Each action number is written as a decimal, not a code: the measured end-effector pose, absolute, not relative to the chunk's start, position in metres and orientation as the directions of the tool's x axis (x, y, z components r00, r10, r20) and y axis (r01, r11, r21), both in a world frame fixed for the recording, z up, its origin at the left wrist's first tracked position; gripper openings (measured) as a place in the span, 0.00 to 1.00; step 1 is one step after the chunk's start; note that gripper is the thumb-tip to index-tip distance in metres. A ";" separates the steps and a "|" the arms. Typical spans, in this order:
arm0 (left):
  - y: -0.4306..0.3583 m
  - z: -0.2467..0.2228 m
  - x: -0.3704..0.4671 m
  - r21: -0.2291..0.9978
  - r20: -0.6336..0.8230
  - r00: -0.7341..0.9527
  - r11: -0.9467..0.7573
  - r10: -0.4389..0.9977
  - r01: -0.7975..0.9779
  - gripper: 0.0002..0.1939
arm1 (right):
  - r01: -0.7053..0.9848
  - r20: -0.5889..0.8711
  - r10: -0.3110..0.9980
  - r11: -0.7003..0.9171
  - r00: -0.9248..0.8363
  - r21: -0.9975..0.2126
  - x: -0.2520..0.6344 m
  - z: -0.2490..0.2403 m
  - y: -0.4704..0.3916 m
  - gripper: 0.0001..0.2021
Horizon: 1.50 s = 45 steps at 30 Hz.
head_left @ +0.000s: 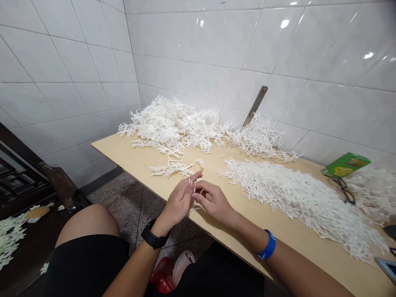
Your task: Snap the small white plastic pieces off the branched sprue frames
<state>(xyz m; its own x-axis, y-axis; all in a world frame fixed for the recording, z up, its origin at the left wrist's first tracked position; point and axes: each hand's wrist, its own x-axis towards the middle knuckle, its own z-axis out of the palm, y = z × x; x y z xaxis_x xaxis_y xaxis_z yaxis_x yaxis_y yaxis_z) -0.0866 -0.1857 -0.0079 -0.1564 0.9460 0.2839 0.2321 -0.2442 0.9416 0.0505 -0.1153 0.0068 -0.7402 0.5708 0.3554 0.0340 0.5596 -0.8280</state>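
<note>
On the desk (126, 152) before us, a spread of white sprigs (293, 194) is covering the right, seemingly done; a tangled heap (176, 123) is apparently waiting far left; near the edge, left hand (178, 199) and right hand (218, 203) are pinching one thin sprig (194, 189) between their fingers.

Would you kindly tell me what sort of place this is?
It looks like an indoor work corner, perhaps in a home or small workshop: white tiled walls meet beyond a light wood-coloured tabletop, and piles of white branching sprigs lie on it.
</note>
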 end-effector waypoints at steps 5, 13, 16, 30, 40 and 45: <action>-0.186 -0.003 -0.088 0.959 0.250 -0.136 -0.226 0.959 0.172 0.26 | 0.020 0.250 0.635 0.386 -0.731 -0.922 0.052 0.005 -0.111 0.11; -0.181 -0.002 -0.094 0.978 0.200 -0.213 -0.181 0.956 0.106 0.20 | 0.077 0.250 0.734 0.380 -0.631 -0.922 0.053 0.005 -0.106 0.12; -0.179 -0.004 -0.096 0.975 0.216 -0.285 -0.191 0.934 0.115 0.18 | 0.071 0.210 0.742 0.328 -0.636 -0.942 0.053 0.007 -0.104 0.13; -0.163 -0.020 -0.094 0.943 0.180 -0.474 -0.288 0.862 -0.167 0.25 | -0.020 0.139 0.975 0.137 -0.173 -0.990 0.105 0.077 -0.032 0.13; -0.164 -0.028 -0.096 0.921 0.173 -0.496 -0.319 0.851 -0.226 0.27 | 0.135 0.218 0.306 0.812 -0.927 -0.567 0.071 0.009 -0.117 0.10; -0.163 -0.030 -0.096 0.920 0.192 -0.499 -0.331 0.845 -0.207 0.24 | 0.242 0.180 0.373 0.832 -0.910 -0.500 0.082 0.006 -0.094 0.09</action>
<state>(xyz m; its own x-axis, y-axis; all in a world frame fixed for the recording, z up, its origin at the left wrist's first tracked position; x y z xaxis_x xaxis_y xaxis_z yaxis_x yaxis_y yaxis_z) -0.0964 -0.1633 -0.0300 -0.4992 0.8450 0.1918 -0.2074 -0.3314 0.9204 0.0825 -0.0941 0.0064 -0.9102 0.3729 0.1803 0.2417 0.8317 -0.4998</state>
